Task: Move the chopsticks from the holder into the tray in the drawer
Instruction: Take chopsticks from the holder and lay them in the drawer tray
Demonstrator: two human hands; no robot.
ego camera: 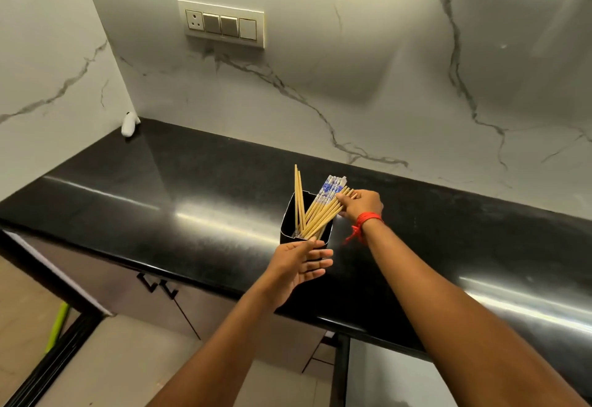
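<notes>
A black square holder point(288, 224) stands on the black countertop point(160, 201) near its front edge. Several bamboo chopsticks point(320, 214) lean out of it to the right, some with blue-and-white patterned tops point(330, 187); two stand nearly upright at its left side. My right hand point(360, 205), with a red thread at the wrist, closes around the upper ends of the leaning bundle. My left hand point(299, 262) cups the holder's front wall, fingers spread. No drawer or tray is in view.
A white marble backsplash carries a switch panel point(221, 24). A small white object point(129, 124) lies in the back left corner of the counter. Cabinet doors with black handles point(157, 286) sit below the counter. A green stick point(57, 326) leans at lower left.
</notes>
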